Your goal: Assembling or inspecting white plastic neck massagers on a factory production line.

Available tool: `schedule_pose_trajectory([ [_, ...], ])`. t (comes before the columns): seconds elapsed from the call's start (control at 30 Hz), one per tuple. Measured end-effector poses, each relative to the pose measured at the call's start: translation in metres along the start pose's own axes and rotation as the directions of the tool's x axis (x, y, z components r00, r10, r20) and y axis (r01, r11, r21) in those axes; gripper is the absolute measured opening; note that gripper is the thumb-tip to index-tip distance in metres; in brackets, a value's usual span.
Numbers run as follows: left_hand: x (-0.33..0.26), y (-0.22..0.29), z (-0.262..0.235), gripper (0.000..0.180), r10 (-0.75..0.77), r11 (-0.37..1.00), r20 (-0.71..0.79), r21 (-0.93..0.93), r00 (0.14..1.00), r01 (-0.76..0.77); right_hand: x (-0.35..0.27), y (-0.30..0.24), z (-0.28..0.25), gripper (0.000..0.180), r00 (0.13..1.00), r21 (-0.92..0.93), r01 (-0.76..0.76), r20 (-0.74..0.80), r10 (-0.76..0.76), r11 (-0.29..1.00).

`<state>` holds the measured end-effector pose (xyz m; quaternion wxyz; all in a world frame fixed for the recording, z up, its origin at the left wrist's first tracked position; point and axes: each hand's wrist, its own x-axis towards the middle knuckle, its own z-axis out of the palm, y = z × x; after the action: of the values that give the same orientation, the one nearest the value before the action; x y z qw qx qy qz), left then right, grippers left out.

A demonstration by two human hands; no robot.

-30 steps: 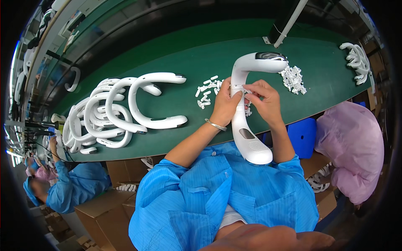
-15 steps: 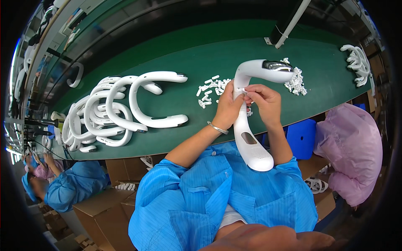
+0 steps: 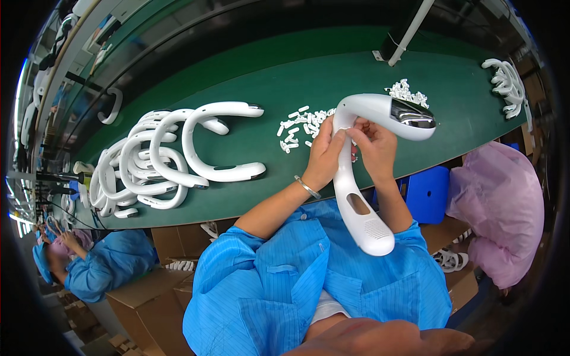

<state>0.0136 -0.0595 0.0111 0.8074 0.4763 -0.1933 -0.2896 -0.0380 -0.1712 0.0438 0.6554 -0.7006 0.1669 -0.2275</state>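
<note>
A white curved neckband device (image 3: 350,172), shaped like a large C, stands tilted in front of my chest. One end has a dark glossy cap, and the other has an oval opening and a dotted grille. My left hand (image 3: 323,155) is wrapped round its middle, thumb along the near face. My right hand (image 3: 374,145) is closed against the inner side of the same bend, thumb pressed close to the left thumb. A sliver of small white part (image 3: 345,128) shows at the thumb tips; most of that spot is hidden by my fingers.
Loose small white plastic pieces (image 3: 292,132) lie beyond my left hand, with another heap (image 3: 407,92) behind the device. Several white neckbands (image 3: 155,155) are stacked at left, more (image 3: 506,86) at far right. A blue stool (image 3: 428,196) and a co-worker's pink sleeve (image 3: 496,207) are at right.
The device has turned, its capped end swinging right and down and its grille end shifting lower. My right fingers have gone from pinching a small white part to pressing closed against the band.
</note>
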Motion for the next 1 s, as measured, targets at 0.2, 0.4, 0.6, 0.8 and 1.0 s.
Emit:
schedule_pose_trajectory([
  [0.2, 0.001, -0.002, 0.001, 0.028, 0.052, 0.997, -0.008, 0.051, 0.999, -0.051, 0.002, 0.022, -0.01, 0.014, 0.996, 0.048, -0.012, 0.091, 0.007, 0.999],
  [0.4, 0.008, -0.004, 0.0, 0.022, 0.198, 0.911, -0.086, 0.384, 0.976, -0.15, -0.002, 0.03, 0.001, 0.022, 0.996, 0.033, -0.013, 0.092, 0.01, 0.999],
  [0.6, 0.021, -0.02, -0.009, 0.024, 0.126, 0.969, -0.276, 0.238, 0.953, -0.059, 0.002, 0.05, 0.007, 0.035, 0.917, 0.366, -0.361, 0.305, 0.256, 0.858],
  [0.8, 0.035, 0.025, -0.013, 0.045, 0.418, 0.084, 0.185, 0.967, 0.889, -0.241, 0.0, 0.04, -0.073, 0.031, 0.896, 0.258, -0.42, 0.272, 0.352, 0.87],
  [1.0, 0.003, 0.147, -0.139, 0.062, 0.435, -0.389, -0.146, 0.859, 0.889, 0.332, 0.145, 0.125, -0.351, 0.034, 0.807, 0.336, -0.118, -0.516, 0.288, 0.934],
])
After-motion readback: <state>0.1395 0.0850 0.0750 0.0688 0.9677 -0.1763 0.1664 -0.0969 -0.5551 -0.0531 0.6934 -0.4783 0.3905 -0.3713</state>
